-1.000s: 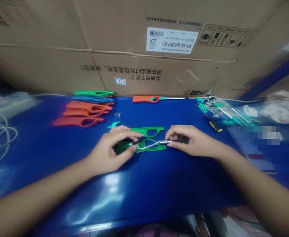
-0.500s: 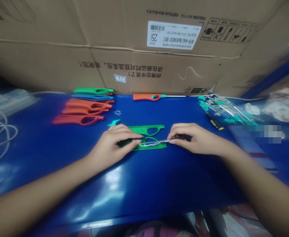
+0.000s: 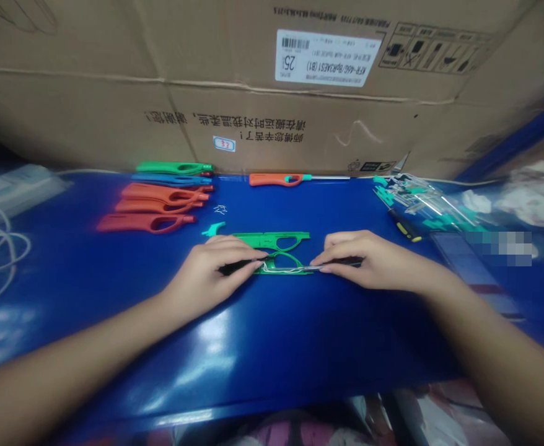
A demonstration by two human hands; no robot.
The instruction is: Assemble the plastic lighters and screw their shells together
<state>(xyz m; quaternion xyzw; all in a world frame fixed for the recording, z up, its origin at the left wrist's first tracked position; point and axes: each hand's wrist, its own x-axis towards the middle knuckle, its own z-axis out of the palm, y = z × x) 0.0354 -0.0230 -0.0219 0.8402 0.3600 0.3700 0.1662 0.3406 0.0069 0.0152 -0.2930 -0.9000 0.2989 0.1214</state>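
Over the green lighter-shell half (image 3: 287, 254), my left hand (image 3: 202, 269) pinches a black lighter insert (image 3: 233, 267) between thumb and fingers. White wires (image 3: 284, 270) run from it to a slim metal tube (image 3: 316, 267) with a dark end, which my right hand (image 3: 362, 255) grips between thumb and fingertips. Both hands are closed, and the tube is roughly level. Just behind lies the other green shell half (image 3: 263, 238), inner side up. A turquoise trigger piece (image 3: 215, 229) rests behind my left hand. Whether the held parts touch the shell, I cannot tell.
Several coloured lighter shells (image 3: 160, 197) are stacked back left, near small screws (image 3: 220, 209). An orange lighter (image 3: 276, 179) lies by the cardboard box (image 3: 235, 99). To the right are a screwdriver (image 3: 404, 226), a pile of tubes and turquoise pieces (image 3: 421, 201), and a phone (image 3: 471, 266).
The wires and tube have come down slightly nearer the front edge of the green shell half. Both hands keep their grip. The view has shifted a little.
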